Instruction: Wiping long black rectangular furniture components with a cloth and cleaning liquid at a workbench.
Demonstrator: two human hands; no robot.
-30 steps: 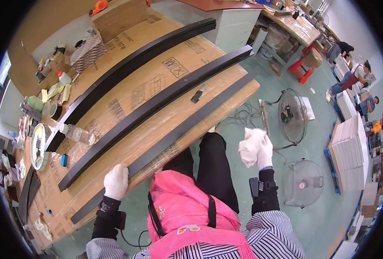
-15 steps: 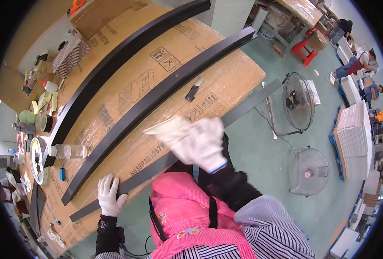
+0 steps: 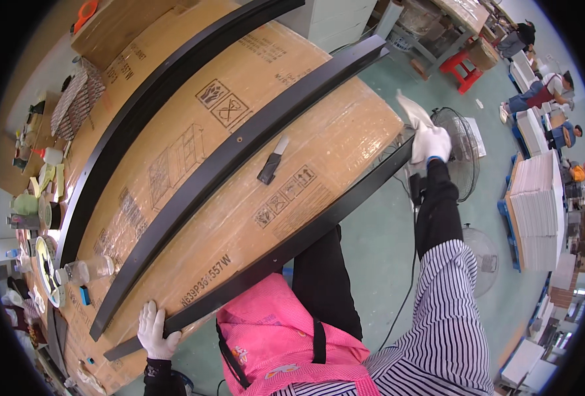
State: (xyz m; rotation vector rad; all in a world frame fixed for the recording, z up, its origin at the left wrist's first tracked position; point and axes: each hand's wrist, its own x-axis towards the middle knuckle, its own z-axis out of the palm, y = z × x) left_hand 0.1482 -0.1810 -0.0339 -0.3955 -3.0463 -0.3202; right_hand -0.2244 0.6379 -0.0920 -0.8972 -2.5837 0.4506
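The nearest black strip (image 3: 286, 247) lies along the cardboard table's (image 3: 193, 165) edge, its far end hidden behind the right hand (image 3: 431, 142), which now clutches a white cloth (image 3: 412, 109) there, having left mid-strip. The left hand (image 3: 155, 330) still grips the near end.

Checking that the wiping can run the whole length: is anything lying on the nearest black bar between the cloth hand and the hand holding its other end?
Nothing visible. The right hand with the cloth and the left hand both sit on the nearest bar; the scraper lies apart on the cardboard.
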